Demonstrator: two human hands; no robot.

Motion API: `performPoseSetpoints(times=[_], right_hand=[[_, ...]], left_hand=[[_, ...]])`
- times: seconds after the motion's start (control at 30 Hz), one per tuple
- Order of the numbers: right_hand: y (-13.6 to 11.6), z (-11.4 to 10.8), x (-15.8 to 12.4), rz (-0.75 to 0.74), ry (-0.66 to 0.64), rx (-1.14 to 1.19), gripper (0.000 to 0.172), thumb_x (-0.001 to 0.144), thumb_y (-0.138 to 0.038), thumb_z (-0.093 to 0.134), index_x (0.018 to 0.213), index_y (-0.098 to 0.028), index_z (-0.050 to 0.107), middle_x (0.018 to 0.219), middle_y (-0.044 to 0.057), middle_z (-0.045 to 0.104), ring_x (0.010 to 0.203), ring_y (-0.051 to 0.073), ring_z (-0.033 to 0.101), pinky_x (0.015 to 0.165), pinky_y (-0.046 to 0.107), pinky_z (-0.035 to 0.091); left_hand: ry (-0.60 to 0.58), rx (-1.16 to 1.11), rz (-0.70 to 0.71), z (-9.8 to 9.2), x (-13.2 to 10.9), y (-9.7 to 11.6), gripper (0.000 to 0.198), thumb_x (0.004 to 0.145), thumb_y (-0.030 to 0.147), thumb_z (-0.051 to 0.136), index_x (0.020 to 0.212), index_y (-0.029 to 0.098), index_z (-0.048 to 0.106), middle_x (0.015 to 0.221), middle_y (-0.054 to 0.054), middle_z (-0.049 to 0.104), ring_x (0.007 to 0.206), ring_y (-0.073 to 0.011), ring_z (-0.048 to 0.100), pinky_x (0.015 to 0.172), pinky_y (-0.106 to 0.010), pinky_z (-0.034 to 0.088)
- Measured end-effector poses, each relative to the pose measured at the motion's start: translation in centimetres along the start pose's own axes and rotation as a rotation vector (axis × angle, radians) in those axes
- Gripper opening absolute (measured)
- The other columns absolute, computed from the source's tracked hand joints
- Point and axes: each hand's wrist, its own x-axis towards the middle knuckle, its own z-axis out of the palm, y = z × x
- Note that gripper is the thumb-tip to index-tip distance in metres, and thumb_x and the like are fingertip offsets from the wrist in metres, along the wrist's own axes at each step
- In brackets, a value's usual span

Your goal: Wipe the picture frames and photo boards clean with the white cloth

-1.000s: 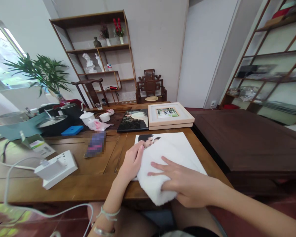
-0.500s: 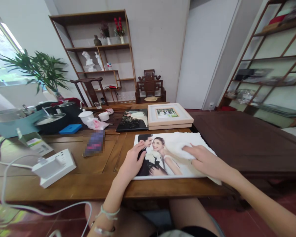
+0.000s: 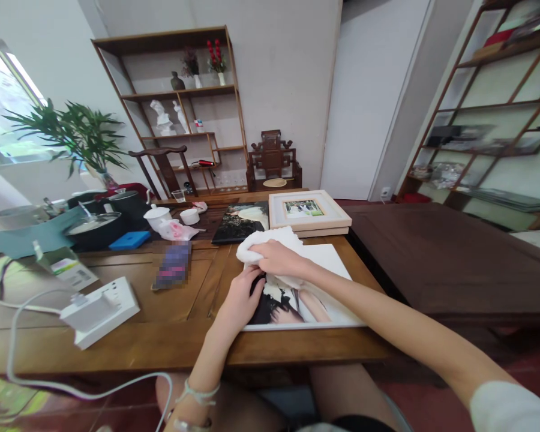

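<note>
A large wedding photo print (image 3: pixel 317 300) lies flat on the wooden table (image 3: pixel 130 342) in front of me. My left hand (image 3: pixel 240 300) rests on the print's left edge with its fingers laid flat on it. My right hand (image 3: pixel 279 258) presses a white cloth (image 3: pixel 261 245) onto the print's upper left corner, fingers closed over the cloth. My right forearm crosses the print diagonally and hides part of the picture.
Behind the print sit a white framed photo (image 3: pixel 308 211) and a dark photo print (image 3: pixel 240 223). To the left are a phone (image 3: pixel 173 271), a white power strip (image 3: pixel 99 310) with cable, a blue sponge (image 3: pixel 130 240), pots and cups. A dark low table (image 3: pixel 450 258) stands at right.
My right hand has swept the cloth from the print's near edge across to its right side, then to the upper left corner. My left hand stayed on the left edge.
</note>
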Motion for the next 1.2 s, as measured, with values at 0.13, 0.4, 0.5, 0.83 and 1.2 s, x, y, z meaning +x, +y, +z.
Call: performPoseSetpoints(times=[0.13, 0.4, 0.5, 0.83, 1.2], right_hand=[[0.9, -1.0, -2.2, 0.017, -0.002, 0.039, 0.034, 0.066, -0.006, 0.04, 0.089, -0.016, 0.063, 0.09, 0.005, 0.068, 0.081, 0.02, 0.059, 0.071, 0.026, 0.04], [5.8, -3.7, -9.6, 0.228, 0.102, -0.053, 0.048, 0.064, -0.002, 0.035, 0.102, -0.015, 0.062, 0.101, 0.008, 0.066, 0.09, 0.022, 0.058, 0.079, 0.03, 0.041], [5.5, -2.8, -11.6, 0.312, 0.085, -0.204, 0.051, 0.067, -0.003, 0.036, 0.113, -0.013, 0.057, 0.108, 0.012, 0.063, 0.103, 0.028, 0.053, 0.087, 0.04, 0.039], [-4.9, -0.4, -18.2, 0.061, -0.181, -0.166, 0.048, 0.057, -0.001, 0.04, 0.097, -0.017, 0.061, 0.143, 0.007, 0.032, 0.135, 0.029, 0.007, 0.107, 0.055, 0.01], [4.2, -2.4, -12.5, 0.17, -0.029, -0.205, 0.048, 0.065, -0.004, 0.038, 0.109, -0.014, 0.058, 0.122, 0.012, 0.055, 0.122, 0.031, 0.039, 0.099, 0.049, 0.032]], left_hand=[[0.004, -0.027, -0.012, 0.2, -0.1, -0.3, 0.027, 0.083, 0.02, 0.046, 0.104, 0.015, 0.063, 0.114, -0.012, 0.063, 0.107, -0.0229, 0.058, 0.093, -0.039, 0.045], [0.011, -0.029, -0.026, 0.5, -0.2, -0.8, 0.03, 0.084, 0.022, 0.046, 0.109, 0.016, 0.061, 0.121, -0.011, 0.059, 0.116, -0.0219, 0.052, 0.1, -0.041, 0.04], [0.025, -0.032, -0.022, 0.6, -0.2, -0.9, 0.03, 0.084, 0.022, 0.045, 0.109, 0.016, 0.061, 0.121, -0.011, 0.059, 0.116, -0.0216, 0.052, 0.1, -0.04, 0.041], [-0.006, -0.008, -0.027, 0.4, -0.2, -0.7, 0.03, 0.084, 0.021, 0.044, 0.108, 0.014, 0.061, 0.121, -0.013, 0.059, 0.117, -0.0227, 0.051, 0.1, -0.041, 0.039], [-0.022, -0.024, -0.039, 0.3, -0.2, -0.5, 0.029, 0.085, 0.021, 0.044, 0.106, 0.014, 0.062, 0.122, -0.012, 0.058, 0.117, -0.0221, 0.051, 0.1, -0.04, 0.039]])
